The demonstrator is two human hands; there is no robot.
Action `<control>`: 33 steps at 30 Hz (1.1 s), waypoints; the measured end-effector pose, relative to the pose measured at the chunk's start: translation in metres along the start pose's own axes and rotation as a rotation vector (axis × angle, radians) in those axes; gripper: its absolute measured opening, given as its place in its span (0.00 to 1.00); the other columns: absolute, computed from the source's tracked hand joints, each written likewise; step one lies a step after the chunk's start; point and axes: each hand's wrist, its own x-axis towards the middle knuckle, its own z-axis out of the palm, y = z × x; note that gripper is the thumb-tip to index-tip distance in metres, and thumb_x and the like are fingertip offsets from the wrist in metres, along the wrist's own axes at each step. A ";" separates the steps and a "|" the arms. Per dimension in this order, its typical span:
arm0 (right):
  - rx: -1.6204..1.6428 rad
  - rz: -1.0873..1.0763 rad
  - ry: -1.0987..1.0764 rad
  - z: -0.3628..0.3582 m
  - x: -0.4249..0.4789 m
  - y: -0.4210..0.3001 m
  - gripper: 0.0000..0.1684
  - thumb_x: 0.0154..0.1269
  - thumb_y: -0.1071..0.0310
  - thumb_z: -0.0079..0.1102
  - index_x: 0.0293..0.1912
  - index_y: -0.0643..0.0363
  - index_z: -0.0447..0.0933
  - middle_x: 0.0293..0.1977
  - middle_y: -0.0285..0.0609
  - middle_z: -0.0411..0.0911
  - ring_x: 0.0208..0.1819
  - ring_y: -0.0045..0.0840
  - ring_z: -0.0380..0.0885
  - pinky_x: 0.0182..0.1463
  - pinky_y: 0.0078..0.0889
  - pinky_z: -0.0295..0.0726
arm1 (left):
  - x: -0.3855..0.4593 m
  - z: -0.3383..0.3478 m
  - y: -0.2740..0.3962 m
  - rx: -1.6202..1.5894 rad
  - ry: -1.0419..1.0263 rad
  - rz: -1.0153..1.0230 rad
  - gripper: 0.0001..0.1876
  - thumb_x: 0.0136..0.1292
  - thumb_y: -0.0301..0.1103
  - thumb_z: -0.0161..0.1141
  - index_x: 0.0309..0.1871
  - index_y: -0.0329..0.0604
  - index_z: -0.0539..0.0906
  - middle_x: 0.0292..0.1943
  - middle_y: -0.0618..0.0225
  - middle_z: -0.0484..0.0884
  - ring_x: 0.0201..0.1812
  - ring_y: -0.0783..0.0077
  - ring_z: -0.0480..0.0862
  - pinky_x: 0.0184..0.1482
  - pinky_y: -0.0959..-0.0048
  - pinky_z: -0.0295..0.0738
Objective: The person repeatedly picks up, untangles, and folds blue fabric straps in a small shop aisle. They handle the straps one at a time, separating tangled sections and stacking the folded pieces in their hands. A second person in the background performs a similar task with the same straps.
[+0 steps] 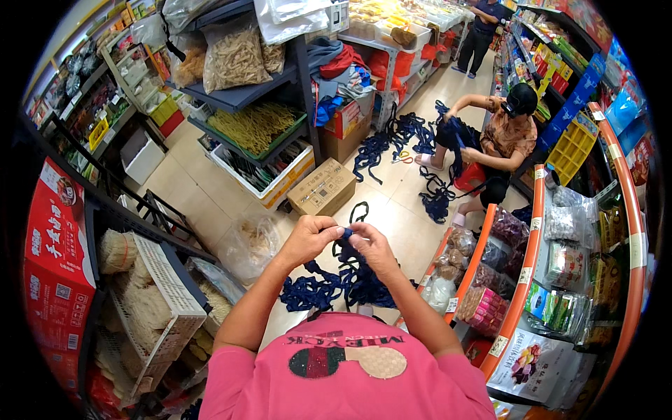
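My left hand and my right hand meet in front of my chest, each pinching a dark blue fabric strip between thumb and fingers. More of the dark blue strips hang below my hands and lie in tangled heaps on the tiled floor in front of me. Where the hanging part joins the heap is hard to tell.
A seated person handles similar strips at the upper right, beside more heaps and scissors. Ahead stands a cardboard box. A plastic bag lies at left. Goods shelves flank both sides. Another person stands farther off.
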 end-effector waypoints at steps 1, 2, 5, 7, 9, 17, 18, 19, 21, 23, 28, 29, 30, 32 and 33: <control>0.066 0.050 -0.024 0.007 0.000 0.001 0.12 0.54 0.63 0.51 0.35 0.63 0.71 0.24 0.33 0.71 0.24 0.13 0.66 0.30 0.13 0.66 | 0.000 0.001 0.003 0.022 -0.021 0.021 0.08 0.51 0.31 0.54 0.24 0.35 0.77 0.15 0.78 0.69 0.19 0.87 0.64 0.20 0.83 0.59; 0.026 0.045 0.046 0.012 -0.001 0.002 0.11 0.54 0.65 0.51 0.32 0.63 0.72 0.21 0.32 0.70 0.23 0.13 0.66 0.29 0.13 0.66 | -0.001 0.000 0.002 0.099 0.002 0.043 0.08 0.51 0.30 0.54 0.23 0.34 0.76 0.15 0.79 0.69 0.19 0.87 0.64 0.19 0.83 0.59; 0.065 -0.040 0.212 0.011 0.005 0.006 0.09 0.53 0.69 0.48 0.26 0.65 0.74 0.16 0.32 0.70 0.19 0.13 0.65 0.24 0.13 0.64 | -0.005 -0.009 0.013 -0.016 0.112 0.032 0.08 0.51 0.30 0.54 0.23 0.32 0.76 0.13 0.75 0.69 0.19 0.85 0.65 0.21 0.83 0.61; 0.081 -0.023 0.292 -0.010 0.013 0.024 0.10 0.52 0.69 0.45 0.25 0.66 0.72 0.16 0.38 0.72 0.18 0.15 0.68 0.23 0.14 0.66 | -0.012 -0.027 0.031 -0.092 0.187 -0.010 0.08 0.51 0.31 0.54 0.24 0.34 0.77 0.15 0.79 0.70 0.20 0.86 0.66 0.22 0.83 0.61; 0.402 0.252 0.517 -0.038 0.018 0.026 0.07 0.49 0.71 0.45 0.20 0.61 0.67 0.12 0.36 0.65 0.16 0.22 0.67 0.25 0.23 0.71 | -0.025 -0.050 0.042 -0.149 0.353 -0.018 0.08 0.51 0.33 0.55 0.22 0.38 0.77 0.14 0.80 0.68 0.16 0.88 0.62 0.17 0.86 0.55; 0.111 0.016 0.182 -0.051 0.022 -0.017 0.12 0.56 0.60 0.46 0.31 0.60 0.71 0.21 0.35 0.71 0.24 0.16 0.69 0.30 0.16 0.67 | -0.032 -0.053 0.070 -0.050 0.239 0.045 0.07 0.52 0.28 0.54 0.24 0.32 0.77 0.15 0.78 0.70 0.18 0.88 0.66 0.20 0.85 0.59; 0.048 0.038 0.072 -0.031 0.018 -0.022 0.14 0.56 0.60 0.46 0.33 0.61 0.71 0.24 0.36 0.72 0.26 0.16 0.69 0.32 0.15 0.67 | -0.028 -0.049 0.065 -0.022 0.178 0.075 0.07 0.52 0.28 0.54 0.25 0.31 0.77 0.16 0.78 0.71 0.20 0.87 0.67 0.22 0.85 0.62; -0.015 0.059 -0.043 -0.011 0.012 -0.025 0.16 0.57 0.59 0.47 0.35 0.63 0.72 0.27 0.37 0.73 0.27 0.16 0.69 0.33 0.14 0.67 | -0.026 -0.043 0.067 -0.039 0.156 0.077 0.07 0.52 0.28 0.54 0.25 0.31 0.76 0.16 0.76 0.71 0.20 0.87 0.67 0.22 0.85 0.62; 0.039 0.071 -0.152 0.016 0.000 -0.025 0.17 0.57 0.56 0.48 0.34 0.63 0.72 0.21 0.29 0.70 0.23 0.09 0.64 0.24 0.10 0.60 | -0.020 -0.033 0.069 0.003 0.093 0.097 0.07 0.52 0.28 0.54 0.25 0.31 0.77 0.16 0.76 0.71 0.20 0.87 0.67 0.22 0.85 0.62; 0.157 0.058 -0.108 0.028 -0.006 -0.030 0.14 0.57 0.60 0.49 0.33 0.63 0.73 0.19 0.27 0.67 0.21 0.08 0.60 0.22 0.10 0.58 | -0.018 -0.028 0.066 0.034 0.080 0.122 0.08 0.51 0.28 0.55 0.23 0.32 0.76 0.16 0.76 0.70 0.20 0.87 0.67 0.21 0.84 0.61; 0.239 0.028 -0.026 0.020 -0.007 -0.026 0.08 0.55 0.69 0.46 0.28 0.63 0.71 0.20 0.30 0.69 0.23 0.11 0.67 0.27 0.12 0.66 | -0.022 -0.027 0.065 -0.125 0.185 0.042 0.07 0.51 0.29 0.55 0.25 0.33 0.77 0.17 0.77 0.72 0.20 0.87 0.67 0.21 0.85 0.61; 0.336 0.050 0.016 0.019 -0.005 -0.022 0.08 0.55 0.69 0.45 0.28 0.64 0.71 0.20 0.32 0.70 0.24 0.13 0.68 0.28 0.15 0.67 | -0.023 -0.030 0.065 -0.175 0.241 0.039 0.07 0.51 0.29 0.55 0.24 0.33 0.77 0.16 0.77 0.71 0.19 0.87 0.66 0.20 0.85 0.59; 0.431 0.073 0.059 0.016 -0.002 -0.018 0.08 0.55 0.70 0.45 0.27 0.64 0.70 0.20 0.34 0.70 0.24 0.15 0.69 0.29 0.17 0.68 | -0.023 -0.032 0.065 -0.226 0.295 0.036 0.07 0.51 0.29 0.55 0.24 0.33 0.77 0.16 0.77 0.71 0.18 0.88 0.65 0.18 0.86 0.58; 0.512 0.090 0.142 0.006 0.004 -0.011 0.09 0.54 0.69 0.42 0.26 0.64 0.69 0.21 0.40 0.71 0.26 0.22 0.72 0.32 0.24 0.72 | -0.025 -0.041 0.065 -0.315 0.397 0.052 0.07 0.51 0.29 0.55 0.23 0.35 0.77 0.14 0.78 0.69 0.15 0.88 0.62 0.15 0.86 0.55; 0.477 0.096 0.203 -0.007 0.013 0.000 0.10 0.53 0.68 0.40 0.26 0.64 0.69 0.20 0.41 0.71 0.24 0.22 0.72 0.30 0.24 0.72 | -0.027 -0.048 0.067 -0.358 0.453 0.059 0.07 0.51 0.29 0.55 0.22 0.36 0.76 0.14 0.78 0.68 0.14 0.88 0.61 0.14 0.86 0.53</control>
